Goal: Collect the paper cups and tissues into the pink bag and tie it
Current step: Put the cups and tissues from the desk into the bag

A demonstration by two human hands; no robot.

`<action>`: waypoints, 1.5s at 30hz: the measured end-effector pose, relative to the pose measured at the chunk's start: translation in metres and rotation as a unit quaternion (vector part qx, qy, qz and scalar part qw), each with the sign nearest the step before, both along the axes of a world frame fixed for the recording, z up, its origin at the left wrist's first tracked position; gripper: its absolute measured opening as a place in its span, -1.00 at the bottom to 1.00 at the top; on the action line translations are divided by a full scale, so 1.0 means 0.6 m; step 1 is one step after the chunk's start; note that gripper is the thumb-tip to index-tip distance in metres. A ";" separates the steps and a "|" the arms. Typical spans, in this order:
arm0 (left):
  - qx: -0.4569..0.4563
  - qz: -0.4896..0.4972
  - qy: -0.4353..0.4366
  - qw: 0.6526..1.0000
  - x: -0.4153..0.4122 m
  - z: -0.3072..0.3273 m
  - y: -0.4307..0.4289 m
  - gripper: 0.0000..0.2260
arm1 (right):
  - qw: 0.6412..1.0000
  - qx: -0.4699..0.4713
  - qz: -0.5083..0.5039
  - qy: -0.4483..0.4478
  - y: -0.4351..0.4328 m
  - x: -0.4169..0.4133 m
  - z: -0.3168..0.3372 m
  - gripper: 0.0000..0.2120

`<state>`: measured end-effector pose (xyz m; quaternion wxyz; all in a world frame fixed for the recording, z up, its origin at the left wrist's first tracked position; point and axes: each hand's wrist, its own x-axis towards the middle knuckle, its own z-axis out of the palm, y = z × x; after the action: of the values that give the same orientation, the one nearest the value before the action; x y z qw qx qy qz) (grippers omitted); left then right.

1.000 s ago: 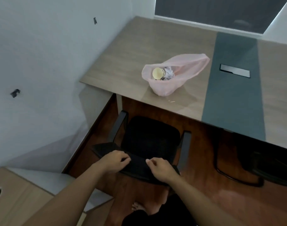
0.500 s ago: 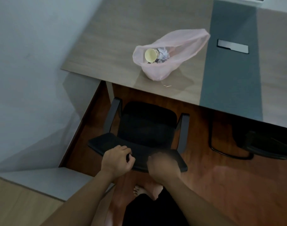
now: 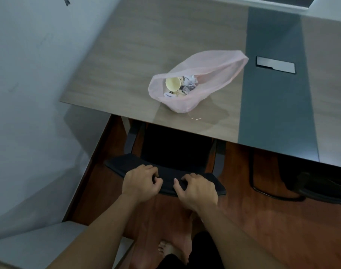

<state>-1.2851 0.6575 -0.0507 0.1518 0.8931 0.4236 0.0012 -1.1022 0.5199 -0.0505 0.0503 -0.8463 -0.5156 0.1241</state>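
A pink bag point(image 3: 210, 74) lies open on the wooden table point(image 3: 127, 65), its mouth facing me. Inside it I see a cream paper cup point(image 3: 173, 84) on its side and crumpled tissues point(image 3: 189, 84) beside it. Below the table edge, my left hand point(image 3: 140, 183) and my right hand point(image 3: 196, 189) both grip the top of the backrest of a black chair point(image 3: 165, 171). The bag is well beyond both hands, untouched.
The chair seat sits partly under the table. A dark grey strip point(image 3: 272, 94) with a metal cable flap point(image 3: 275, 65) runs down the table. A second black chair point(image 3: 311, 183) stands at the right. A white wall point(image 3: 30, 94) is at the left; my bare foot point(image 3: 167, 249) is on the floor.
The chair has slid further under the table with both hands on its backrest. The view has moved closer to the table.
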 end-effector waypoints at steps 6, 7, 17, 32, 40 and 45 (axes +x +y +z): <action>0.023 -0.004 -0.001 1.000 0.059 -0.005 0.082 -0.82 | 0.999 0.039 -0.010 -0.037 0.084 0.054 -0.008 -0.38; 0.026 -0.004 -0.002 1.000 0.069 -0.006 0.095 -0.82 | 0.998 0.045 -0.011 -0.043 0.097 0.064 -0.009 -0.39; 0.033 0.008 -0.024 0.999 0.141 -0.007 0.202 -0.77 | 0.995 0.075 -0.015 -0.059 0.207 0.133 -0.015 -0.40; 0.016 0.037 -0.086 0.996 0.156 -0.010 0.272 -0.73 | 0.999 0.024 -0.025 -0.006 0.267 0.145 -0.025 -0.30; -0.027 0.106 -0.083 0.991 0.168 0.004 0.262 -0.79 | 0.984 -0.071 -0.044 0.157 0.277 0.168 0.002 -0.30; -0.124 0.387 -0.226 0.886 0.204 0.025 0.289 -0.90 | 0.873 0.022 -0.240 0.423 0.326 0.278 0.031 -0.52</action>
<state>-1.1628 0.8307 -0.0358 0.3401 0.6081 0.6860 0.2096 -0.9357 0.7154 -0.0317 0.3108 -0.8092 -0.2287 0.4431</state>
